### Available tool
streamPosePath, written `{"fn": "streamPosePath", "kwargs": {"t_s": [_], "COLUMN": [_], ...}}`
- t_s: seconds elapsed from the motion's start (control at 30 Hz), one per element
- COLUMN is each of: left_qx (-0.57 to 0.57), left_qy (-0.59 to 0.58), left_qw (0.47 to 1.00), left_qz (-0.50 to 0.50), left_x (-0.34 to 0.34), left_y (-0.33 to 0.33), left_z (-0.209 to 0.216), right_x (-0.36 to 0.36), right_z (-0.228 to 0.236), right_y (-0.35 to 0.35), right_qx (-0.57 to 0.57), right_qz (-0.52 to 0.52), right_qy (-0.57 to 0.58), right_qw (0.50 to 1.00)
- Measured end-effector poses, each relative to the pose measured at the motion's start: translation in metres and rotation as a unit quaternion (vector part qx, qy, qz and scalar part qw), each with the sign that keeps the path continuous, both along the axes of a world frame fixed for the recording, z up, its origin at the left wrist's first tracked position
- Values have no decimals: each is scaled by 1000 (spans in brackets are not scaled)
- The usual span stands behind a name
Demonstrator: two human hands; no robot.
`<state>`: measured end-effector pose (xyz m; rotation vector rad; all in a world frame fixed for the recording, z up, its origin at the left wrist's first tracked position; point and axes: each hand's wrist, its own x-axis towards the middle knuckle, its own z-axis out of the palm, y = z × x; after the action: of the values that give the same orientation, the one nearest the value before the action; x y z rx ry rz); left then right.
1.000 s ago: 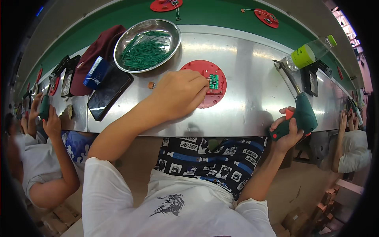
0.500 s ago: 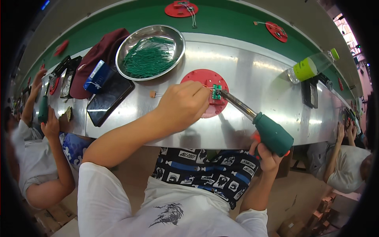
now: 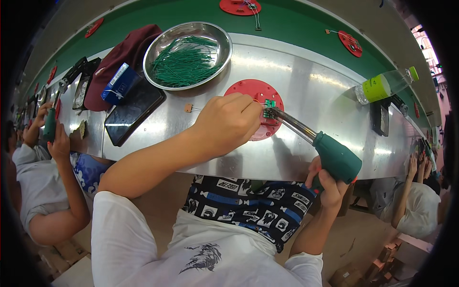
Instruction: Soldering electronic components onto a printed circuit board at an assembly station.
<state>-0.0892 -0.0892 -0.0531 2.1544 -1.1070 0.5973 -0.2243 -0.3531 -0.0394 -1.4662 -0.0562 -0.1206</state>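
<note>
My left hand (image 3: 229, 119) is closed in a pinch over the left part of a round red plastic disc (image 3: 239, 87). A thin wire runs from its fingertips to a small green circuit board (image 3: 270, 104) on the disc. Most of what the fingers hold is hidden. My right hand (image 3: 329, 185) is wrapped round the handle of a green soldering gun (image 3: 338, 157). The gun's metal tip touches or nearly touches the board's lower edge. A small brown piece (image 3: 189, 108) with thin leads lies left of my left hand.
A steel bowl (image 3: 224, 61) of green wires stands at the back left. Beside it are a maroon cap (image 3: 129, 48), a blue box (image 3: 119, 85) and a black case (image 3: 131, 117). A bottle (image 3: 382, 87) lies at the right. Other people sit on both sides.
The whole view has shifted slightly, with the bowl and disc now a little up and right. My left hand stays pinched by the board, and the soldering gun's tip remains at it.
</note>
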Motion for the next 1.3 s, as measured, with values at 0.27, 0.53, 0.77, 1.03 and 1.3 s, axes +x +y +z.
{"fn": "streamPosePath", "kwargs": {"t_s": [0.27, 0.53, 0.77, 1.03, 1.3], "left_qx": [28, 43, 21, 42, 40], "left_qy": [7, -7, -22, -8, -14], "left_qw": [1000, 999, 1000, 999, 999], "left_qz": [3, 4, 8, 15, 27], "left_x": [-2, -2, -5, -6, -1], "left_y": [-1, 4, -2, -2, -6], "left_z": [3, 7, 0, 3, 1], "right_x": [2, 7, 1, 7, 6], "right_z": [-18, -19, -15, -11, -15], "right_y": [-9, -4, -9, -4, -10], "right_qx": [34, 51, 29, 41, 76], "right_qz": [-93, -113, -138, -152, -141], "right_qy": [-96, -103, -108, -99, -119], "right_qw": [990, 987, 984, 983, 980]}}
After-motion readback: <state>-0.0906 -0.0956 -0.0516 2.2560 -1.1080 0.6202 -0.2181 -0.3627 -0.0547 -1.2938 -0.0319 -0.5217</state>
